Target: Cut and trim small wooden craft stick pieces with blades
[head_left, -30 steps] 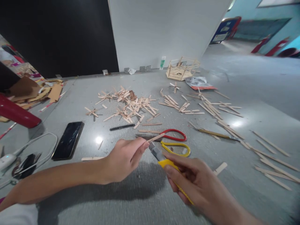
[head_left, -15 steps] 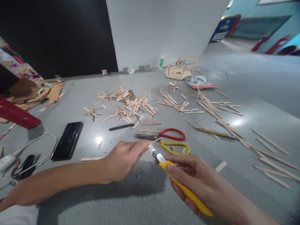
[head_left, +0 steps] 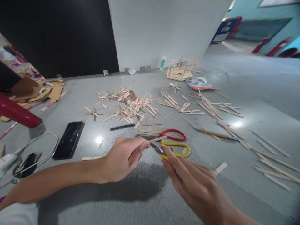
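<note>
Between the thumb and fingers of my left hand is a thin wooden craft stick, its free end pointing right. My right hand is closed around a yellow utility knife, most of whose handle the hand hides. The knife's blade is out and meets or nearly meets the underside of the stick by my left fingertips; I cannot tell whether it touches. Just beyond lie scissors with one red and one yellow handle loop, flat on the table.
A heap of craft sticks lies mid-table, with more strewn right. A wooden-handled tool is at right, a black pen-like item near the heap. A phone and cable are left. A stick-built frame stands behind.
My right hand has rolled over the knife, so its back now faces up and the handle is mostly covered. The blade has turned and the stick shows longer past my left fingertips.
</note>
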Tool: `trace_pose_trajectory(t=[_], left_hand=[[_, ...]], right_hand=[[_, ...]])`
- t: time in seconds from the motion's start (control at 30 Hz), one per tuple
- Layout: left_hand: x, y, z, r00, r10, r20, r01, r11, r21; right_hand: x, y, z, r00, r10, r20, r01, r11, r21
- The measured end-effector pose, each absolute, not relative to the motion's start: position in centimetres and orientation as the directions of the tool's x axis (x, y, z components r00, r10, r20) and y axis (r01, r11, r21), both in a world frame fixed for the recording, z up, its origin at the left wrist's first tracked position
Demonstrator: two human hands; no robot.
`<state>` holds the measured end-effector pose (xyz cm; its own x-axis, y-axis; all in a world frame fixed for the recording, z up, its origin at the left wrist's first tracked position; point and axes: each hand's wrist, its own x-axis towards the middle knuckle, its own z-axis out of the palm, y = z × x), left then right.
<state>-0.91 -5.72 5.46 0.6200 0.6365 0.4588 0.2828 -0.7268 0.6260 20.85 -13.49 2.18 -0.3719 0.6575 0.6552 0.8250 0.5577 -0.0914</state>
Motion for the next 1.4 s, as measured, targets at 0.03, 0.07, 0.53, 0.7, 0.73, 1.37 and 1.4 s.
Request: trace_pose_trajectory(t=[0.03, 0.07, 0.53, 0.7, 0.73, 1.37, 1.4], left_hand=[[-0.9, -5.7, 5.6, 0.62, 0.642, 0.451, 0.278, -0.717, 0.639], [-0.9, -5.7, 5.8, 0.622, 0.649, 0.438, 0.274, -0.705, 0.654], [-0.7, -5.4, 7.2, 0.663, 0.748, 0.031, 0.321, -0.322, 0.891], [-0.2, -5.8, 7.7, 0.756, 0.653, -0.043, 0.378, -0.382, 0.843], [0.0, -5.8, 7.7, 0.76, 0.648, -0.051, 0.383, -0.383, 0.84], [-0.1, -6.2, 7.4, 0.761, 0.646, -0.049, 0.381, -0.384, 0.841], [-0.1, -6.1, 7.5, 0.76, 0.648, -0.059, 0.385, -0.375, 0.843]], right_hand=[[20.9, -13.5, 2.2, -0.387, 0.654, 0.65, 0.833, 0.55, -0.057], [20.9, -13.5, 2.3, -0.399, 0.654, 0.642, 0.841, 0.541, -0.028], [20.5, -13.7, 2.8, 0.103, 0.926, 0.364, 0.44, 0.286, -0.851], [19.8, -13.3, 3.5, 0.12, 0.992, -0.041, 0.063, -0.049, -0.997], [19.7, -13.3, 3.4, 0.105, 0.993, -0.055, 0.036, -0.059, -0.998], [19.8, -13.7, 3.9, 0.059, 0.998, -0.03, -0.008, -0.029, -1.0], [19.9, -13.7, 4.0, 0.069, 0.997, -0.028, 0.009, -0.028, -1.0]])
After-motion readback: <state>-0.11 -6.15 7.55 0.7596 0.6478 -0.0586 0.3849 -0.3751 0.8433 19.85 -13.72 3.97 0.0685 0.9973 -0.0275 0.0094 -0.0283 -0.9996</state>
